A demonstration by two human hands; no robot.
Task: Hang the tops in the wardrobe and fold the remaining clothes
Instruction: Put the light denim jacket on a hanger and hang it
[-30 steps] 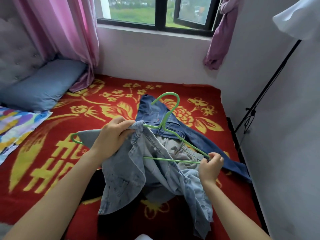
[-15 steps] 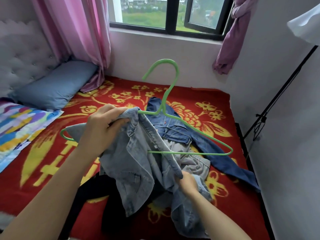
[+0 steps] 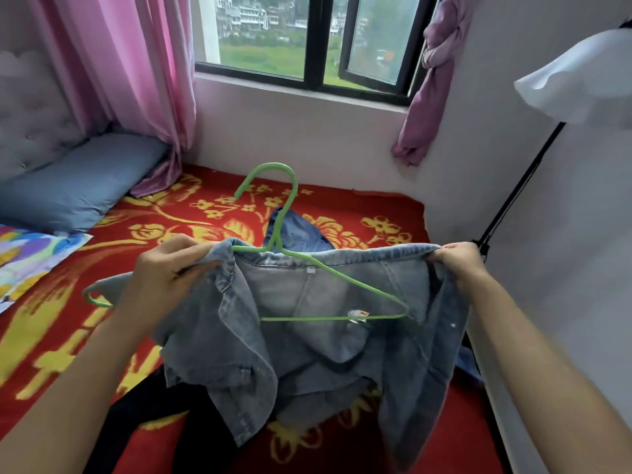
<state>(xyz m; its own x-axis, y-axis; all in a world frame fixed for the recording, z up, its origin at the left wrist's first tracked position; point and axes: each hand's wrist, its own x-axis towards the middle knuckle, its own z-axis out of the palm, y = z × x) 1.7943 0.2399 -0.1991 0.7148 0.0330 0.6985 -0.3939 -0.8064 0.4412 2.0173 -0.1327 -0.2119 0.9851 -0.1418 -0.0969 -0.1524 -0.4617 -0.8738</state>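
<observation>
- The bed (image 3: 393, 213), under a plush red blanket patterned with yellow flowers, carries what is left to fold. Blue jeans (image 3: 301, 230) lie unfolded behind the jacket, and something black (image 3: 154, 415) is crumpled at the near edge, perhaps trousers.
- The denim jacket (image 3: 307, 343) is held up over the bed, spread open along its collar. The cloth is faded and stiff with thick seams, and its lower half sags in folds.
- I'd say it is about half on. One shoulder covers the hanger's left end, while the right arm of the hanger lies bare inside the jacket.
- The green hanger (image 3: 293, 181) is a thin triangle, with its hook standing above the collar.
- No wardrobe is in sight, so nothing is hung yet.
- The left hand (image 3: 167, 271) has its fingers curled round the jacket's left shoulder.
- The right hand (image 3: 461, 261) pinches the far end of the collar.
</observation>
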